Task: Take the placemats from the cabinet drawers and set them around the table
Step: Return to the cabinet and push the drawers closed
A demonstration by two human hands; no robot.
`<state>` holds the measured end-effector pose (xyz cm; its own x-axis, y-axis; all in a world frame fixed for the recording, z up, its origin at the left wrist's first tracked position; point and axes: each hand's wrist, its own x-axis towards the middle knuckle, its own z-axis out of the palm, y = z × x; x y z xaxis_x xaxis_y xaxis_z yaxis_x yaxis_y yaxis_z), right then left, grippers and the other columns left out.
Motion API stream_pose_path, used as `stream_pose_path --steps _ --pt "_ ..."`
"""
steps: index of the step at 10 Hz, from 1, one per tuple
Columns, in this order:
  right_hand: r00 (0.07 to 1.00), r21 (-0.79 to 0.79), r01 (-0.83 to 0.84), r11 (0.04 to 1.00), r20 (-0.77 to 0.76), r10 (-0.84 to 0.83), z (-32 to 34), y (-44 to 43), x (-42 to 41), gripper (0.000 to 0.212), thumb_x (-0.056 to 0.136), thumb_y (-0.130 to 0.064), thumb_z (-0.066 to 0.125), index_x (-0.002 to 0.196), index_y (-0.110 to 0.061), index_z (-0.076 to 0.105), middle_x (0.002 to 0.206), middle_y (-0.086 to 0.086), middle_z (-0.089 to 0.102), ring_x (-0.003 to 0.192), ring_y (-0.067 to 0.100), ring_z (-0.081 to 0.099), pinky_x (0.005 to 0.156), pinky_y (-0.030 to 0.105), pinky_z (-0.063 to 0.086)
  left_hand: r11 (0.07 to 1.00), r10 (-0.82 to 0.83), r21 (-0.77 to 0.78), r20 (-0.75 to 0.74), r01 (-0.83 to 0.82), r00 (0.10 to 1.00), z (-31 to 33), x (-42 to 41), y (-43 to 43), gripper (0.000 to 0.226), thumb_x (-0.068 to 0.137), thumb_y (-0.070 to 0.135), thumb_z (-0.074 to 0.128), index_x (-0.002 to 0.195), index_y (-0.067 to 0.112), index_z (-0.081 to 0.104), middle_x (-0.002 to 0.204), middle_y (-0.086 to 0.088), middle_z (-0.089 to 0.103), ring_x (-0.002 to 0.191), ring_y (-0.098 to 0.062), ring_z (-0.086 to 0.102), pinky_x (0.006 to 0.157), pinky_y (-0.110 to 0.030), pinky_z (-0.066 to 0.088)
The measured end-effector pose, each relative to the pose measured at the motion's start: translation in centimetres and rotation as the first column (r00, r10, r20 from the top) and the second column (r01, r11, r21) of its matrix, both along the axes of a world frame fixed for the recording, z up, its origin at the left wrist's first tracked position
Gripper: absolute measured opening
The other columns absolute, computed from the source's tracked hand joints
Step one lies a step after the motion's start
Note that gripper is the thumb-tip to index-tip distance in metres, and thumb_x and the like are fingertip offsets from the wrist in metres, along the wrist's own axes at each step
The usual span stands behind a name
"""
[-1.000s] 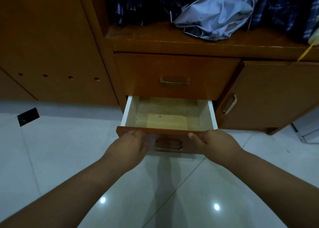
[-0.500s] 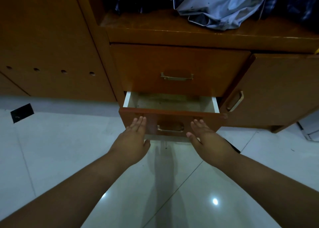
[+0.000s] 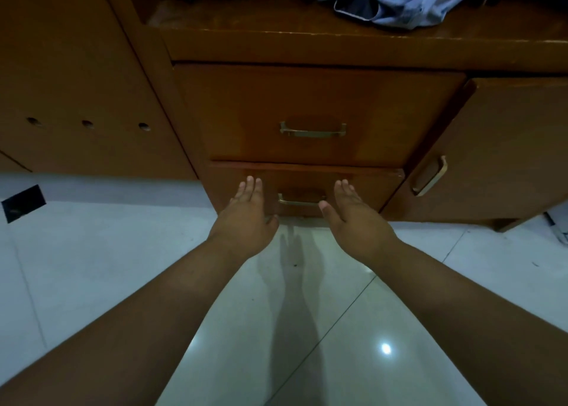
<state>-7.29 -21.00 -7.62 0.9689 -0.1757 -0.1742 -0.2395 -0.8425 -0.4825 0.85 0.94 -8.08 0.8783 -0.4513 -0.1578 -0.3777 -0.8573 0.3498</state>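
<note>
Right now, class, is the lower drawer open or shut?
Shut: the lower drawer shows no inside and its front sits under the upper drawer; left hand and right hand lie flat on it.

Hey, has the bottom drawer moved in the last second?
Yes. The bottom drawer slid back into the cabinet: its inside no longer shows, and its front now sits about flush beneath the upper drawer.

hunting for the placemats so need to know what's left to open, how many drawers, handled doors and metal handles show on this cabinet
drawers: 2 (upper drawer, lower drawer, both shut)
handled doors: 1 (right door)
metal handles: 3 (upper drawer handle, lower drawer handle, door handle)
total: 6
</note>
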Motion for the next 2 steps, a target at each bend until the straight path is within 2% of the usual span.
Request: stream_pose_path --steps 1,2 --pt "1.0 0.027 0.002 1.0 -0.019 -0.002 -0.75 0.3 0.21 0.078 0.101 -0.062 0.026 0.161 -0.016 0.004 0.169 0.001 0.0 0.153 0.012 -0.002 0.114 0.025 0.005 1.0 -0.009 0.015 -0.014 0.009 1.0 -0.23 0.11 0.08 0.086 0.1 0.045 0.049 0.161 0.012 -0.002 0.169 -0.009 -0.005 0.156 -0.023 -0.001 0.122 -0.038 0.015" --pt "1.0 0.047 0.009 0.999 0.025 -0.01 -0.1 0.07 -0.07 0.077 0.102 -0.061 0.026 0.161 -0.017 0.005 0.169 0.0 0.003 0.153 0.011 -0.001 0.114 0.025 0.005 1.0 0.001 0.013 -0.001 -0.001 1.0 -0.03 -0.36 0.17 0.087 0.1 0.045 0.051 0.161 0.014 -0.003 0.169 -0.007 -0.008 0.156 -0.024 0.002 0.12 -0.039 0.021"
